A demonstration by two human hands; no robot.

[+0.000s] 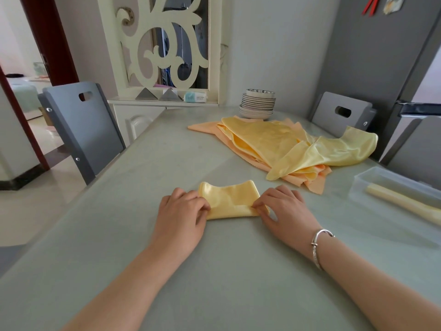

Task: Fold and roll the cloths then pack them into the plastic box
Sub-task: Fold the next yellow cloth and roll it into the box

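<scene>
From my remote seat, the biggest thing in view was the pale green table (119, 235), running away from me toward the wall. On its far right lay a loose heap of yellow and orange cloths (281, 144), spread flat and partly overlapping, with one shiny yellow piece draped toward the right edge. At the right side of the table stood the clear plastic box (372, 180), with one rolled pale-yellow cloth (405, 204) lying lengthwise inside it. Behind the heap I saw a stack of plates (257, 106) topped by a small bowl. Two grey chairs flanked the table, one on the left (81, 130), one on the far right (341, 113). Near the middle lay a folded yellow cloth (229, 199), its near edge curled into the start of a roll. My left hand (183, 211) pinched that edge at its left end with bent fingers; my right hand (284, 206), a silver bracelet (318, 244) at its wrist, pinched the right end likewise.
</scene>
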